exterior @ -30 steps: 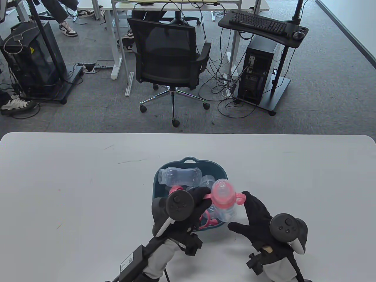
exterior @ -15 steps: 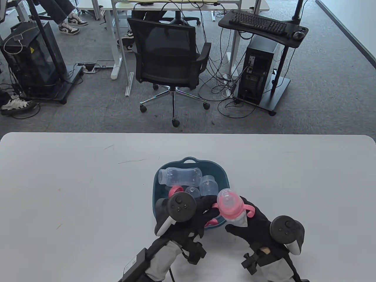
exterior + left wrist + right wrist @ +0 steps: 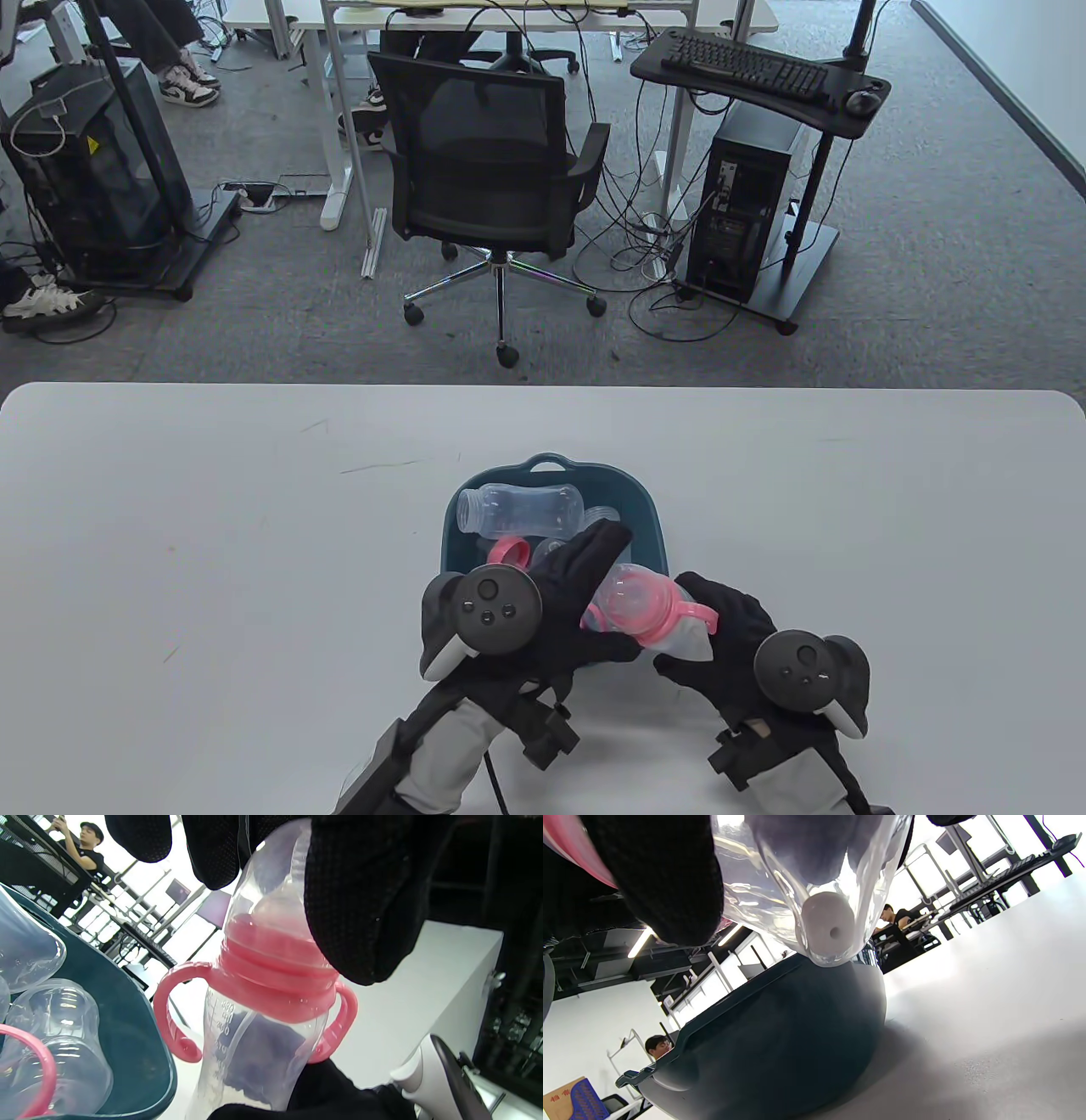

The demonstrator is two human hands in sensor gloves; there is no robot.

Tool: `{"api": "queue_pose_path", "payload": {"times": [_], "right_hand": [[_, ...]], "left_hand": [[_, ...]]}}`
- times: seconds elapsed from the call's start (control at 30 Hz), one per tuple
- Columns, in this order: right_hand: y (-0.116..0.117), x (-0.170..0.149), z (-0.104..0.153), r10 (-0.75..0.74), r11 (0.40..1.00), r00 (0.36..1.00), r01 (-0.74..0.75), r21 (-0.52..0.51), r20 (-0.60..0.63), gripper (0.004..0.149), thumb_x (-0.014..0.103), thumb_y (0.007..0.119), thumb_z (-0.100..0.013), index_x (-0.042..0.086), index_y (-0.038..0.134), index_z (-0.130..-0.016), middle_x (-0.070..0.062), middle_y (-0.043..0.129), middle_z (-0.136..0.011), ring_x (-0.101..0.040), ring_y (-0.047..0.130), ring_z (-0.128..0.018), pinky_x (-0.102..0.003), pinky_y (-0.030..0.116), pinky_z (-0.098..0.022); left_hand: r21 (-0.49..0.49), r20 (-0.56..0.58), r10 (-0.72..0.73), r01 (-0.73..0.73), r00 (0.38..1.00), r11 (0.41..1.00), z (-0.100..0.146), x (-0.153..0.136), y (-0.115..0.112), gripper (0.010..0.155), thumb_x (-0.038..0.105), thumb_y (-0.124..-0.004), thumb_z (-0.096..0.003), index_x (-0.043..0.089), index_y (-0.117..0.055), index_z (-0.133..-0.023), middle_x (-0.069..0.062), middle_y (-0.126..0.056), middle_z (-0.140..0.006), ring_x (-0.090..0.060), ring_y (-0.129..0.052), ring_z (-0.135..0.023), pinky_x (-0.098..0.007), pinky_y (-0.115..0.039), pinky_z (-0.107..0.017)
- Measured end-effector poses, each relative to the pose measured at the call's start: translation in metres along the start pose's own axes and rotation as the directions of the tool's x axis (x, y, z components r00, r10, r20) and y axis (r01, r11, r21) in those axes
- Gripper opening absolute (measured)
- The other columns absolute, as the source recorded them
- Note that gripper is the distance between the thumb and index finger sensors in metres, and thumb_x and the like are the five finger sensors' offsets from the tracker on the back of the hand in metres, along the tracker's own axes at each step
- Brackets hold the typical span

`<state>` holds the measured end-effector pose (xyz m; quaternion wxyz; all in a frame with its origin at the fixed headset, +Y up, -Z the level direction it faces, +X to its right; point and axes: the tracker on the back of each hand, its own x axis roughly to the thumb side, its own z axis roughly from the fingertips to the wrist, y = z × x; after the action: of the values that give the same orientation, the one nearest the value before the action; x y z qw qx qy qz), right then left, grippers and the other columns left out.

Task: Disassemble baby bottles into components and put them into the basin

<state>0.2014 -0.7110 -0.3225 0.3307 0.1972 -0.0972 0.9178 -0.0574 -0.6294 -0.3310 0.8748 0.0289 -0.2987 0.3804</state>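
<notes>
A clear baby bottle (image 3: 645, 607) with a pink collar and two pink handles hangs tilted over the near right rim of the teal basin (image 3: 547, 463). My left hand (image 3: 577, 586) reaches across from the left; its fingers and thumb curl round the bottle's clear cap (image 3: 271, 870) above the pink collar (image 3: 275, 984). My right hand (image 3: 721, 624) grips the clear bottle body from the right. In the right wrist view the bottle's base (image 3: 825, 921) hangs just above the basin's outer wall (image 3: 780, 1035).
Inside the basin lie a clear bottle body (image 3: 522, 508), a second clear bottle (image 3: 63, 1035) and a pink ring (image 3: 509, 552). White table (image 3: 212, 526) spreads to both sides. An office chair (image 3: 492, 170) stands beyond the far edge.
The bottle came toward me from above the basin and tipped over. My right hand, open a second ago, closed round its body. My left hand shifted from the handle onto the cap.
</notes>
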Motion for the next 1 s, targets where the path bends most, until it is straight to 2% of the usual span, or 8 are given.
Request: {"api": "queue_pose_path", "payload": {"times": [0.2, 0.4, 1.0], "right_hand": [[0.0, 0.001, 0.0, 0.034, 0.999, 0.999, -0.034, 0.01, 0.003, 0.088, 0.044, 0.096, -0.042, 0.017, 0.047, -0.11, -0.012, 0.063, -0.109, -0.048, 0.06, -0.098, -0.071, 0.044, -0.069], [-0.001, 0.001, 0.0, 0.049, 0.999, 0.999, -0.049, 0.018, -0.004, 0.088, 0.043, 0.096, -0.042, 0.017, 0.047, -0.11, -0.012, 0.063, -0.109, -0.047, 0.06, -0.098, -0.071, 0.044, -0.069], [-0.004, -0.002, 0.0, 0.09, 0.995, 0.996, -0.089, 0.038, -0.025, 0.088, 0.04, 0.096, -0.043, 0.018, 0.045, -0.11, -0.012, 0.06, -0.11, -0.048, 0.056, -0.099, -0.07, 0.042, -0.07]], "left_hand": [[0.017, 0.0, -0.077, 0.077, 0.997, 0.997, -0.002, 0.002, -0.004, 0.089, 0.039, -0.102, -0.0322, 0.041, -0.052, -0.106, 0.007, -0.057, -0.112, -0.028, -0.077, -0.102, -0.055, -0.058, -0.074], [0.019, 0.003, -0.091, 0.091, 0.996, 0.996, -0.002, 0.0, -0.008, 0.084, 0.04, -0.101, -0.0323, 0.042, -0.056, -0.103, 0.007, -0.059, -0.11, -0.024, -0.08, -0.099, -0.054, -0.06, -0.074], [0.035, 0.023, -0.142, 0.141, 0.99, 0.989, -0.003, -0.001, -0.019, 0.084, 0.04, -0.098, -0.0333, 0.038, -0.053, -0.104, 0.003, -0.056, -0.109, -0.026, -0.08, -0.098, -0.05, -0.061, -0.074]]}}
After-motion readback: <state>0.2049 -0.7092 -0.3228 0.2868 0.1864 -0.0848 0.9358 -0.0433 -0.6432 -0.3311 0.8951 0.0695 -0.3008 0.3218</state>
